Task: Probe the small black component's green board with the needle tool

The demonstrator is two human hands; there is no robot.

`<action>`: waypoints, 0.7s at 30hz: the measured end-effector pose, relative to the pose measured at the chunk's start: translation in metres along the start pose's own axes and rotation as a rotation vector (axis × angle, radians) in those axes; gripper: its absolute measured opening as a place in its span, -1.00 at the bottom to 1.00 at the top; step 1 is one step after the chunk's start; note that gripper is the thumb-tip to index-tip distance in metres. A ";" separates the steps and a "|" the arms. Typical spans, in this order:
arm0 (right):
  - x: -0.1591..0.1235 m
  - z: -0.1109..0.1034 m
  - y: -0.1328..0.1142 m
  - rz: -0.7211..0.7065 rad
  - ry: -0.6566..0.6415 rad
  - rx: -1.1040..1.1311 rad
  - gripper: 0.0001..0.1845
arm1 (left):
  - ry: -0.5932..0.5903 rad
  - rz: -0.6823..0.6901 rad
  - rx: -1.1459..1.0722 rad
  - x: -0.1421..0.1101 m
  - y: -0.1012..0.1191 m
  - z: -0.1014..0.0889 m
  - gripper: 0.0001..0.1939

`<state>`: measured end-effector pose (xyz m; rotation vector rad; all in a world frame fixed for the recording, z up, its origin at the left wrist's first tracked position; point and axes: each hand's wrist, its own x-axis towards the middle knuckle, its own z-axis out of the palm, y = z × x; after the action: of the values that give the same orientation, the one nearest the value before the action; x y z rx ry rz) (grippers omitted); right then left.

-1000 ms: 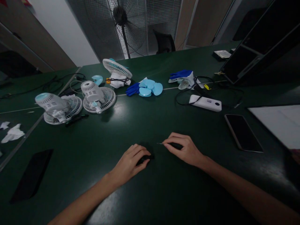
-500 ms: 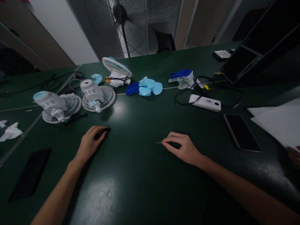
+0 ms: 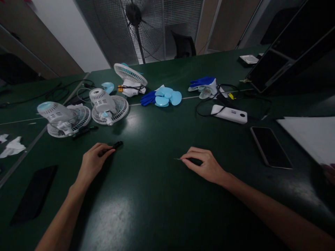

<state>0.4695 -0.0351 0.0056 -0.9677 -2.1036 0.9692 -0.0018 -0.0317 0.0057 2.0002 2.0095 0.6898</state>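
My left hand (image 3: 92,161) rests on the dark green table (image 3: 157,195) with its fingers closed on a small black object (image 3: 116,145) that sticks out to the right. My right hand (image 3: 206,165) lies near the middle of the table, fingers pinched on a thin dark tool (image 3: 190,160) whose metal tip points left. Behind the left hand lie two small white desk fans (image 3: 64,118) (image 3: 108,106) on their sides.
A third fan (image 3: 131,80), loose blue fan blades (image 3: 166,97), blue gloves (image 3: 202,82), a white power bank (image 3: 229,114) with cables, a phone (image 3: 270,147), white paper (image 3: 311,136) at the right and a black flat item (image 3: 34,195) at the left lie about.
My left hand carried the small black object from the middle of the table out to the left, then drew back slightly. The right hand has stayed still.
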 end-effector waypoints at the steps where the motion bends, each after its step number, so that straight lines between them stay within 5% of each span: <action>1: 0.000 0.000 0.000 0.004 -0.003 0.001 -0.82 | 0.003 -0.023 -0.007 0.000 0.001 -0.001 -0.53; 9: 0.001 -0.001 -0.003 -0.009 -0.005 -0.005 -0.81 | 0.112 -0.203 -0.171 -0.008 0.012 -0.005 -0.51; 21: 0.001 -0.001 -0.002 -0.015 0.000 -0.028 -0.82 | 0.212 -0.211 -0.318 -0.008 0.013 0.008 -0.56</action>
<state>0.4690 -0.0353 0.0075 -0.9639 -2.1272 0.9347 0.0141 -0.0384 0.0038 1.5669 2.0301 1.1293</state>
